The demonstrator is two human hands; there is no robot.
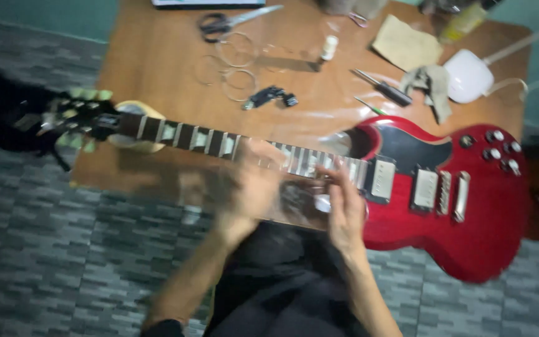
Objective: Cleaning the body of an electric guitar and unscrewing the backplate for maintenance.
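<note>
A red electric guitar (pixel 469 212) lies across a wooden table (pixel 157 56), with its neck (pixel 188 137) pointing left and its dark headstock (pixel 70 118) past the table's left edge. My left hand (pixel 251 187) is a motion blur over the middle of the fretboard. My right hand (pixel 344 203) reaches the fretboard's end beside the neck pickup (pixel 382 180), fingers stretched to the frets. A small pale thing (pixel 323 203) shows by its thumb; whether the hand grips it is unclear.
On the table behind the guitar lie scissors (pixel 219 24), coiled strings (pixel 235 50), a small white bottle (pixel 329 47), a dark-handled screwdriver (pixel 385 90), a tan cloth (pixel 407 43) and a white lamp base (pixel 469 75). Grey patterned floor (pixel 63 249) surrounds the table.
</note>
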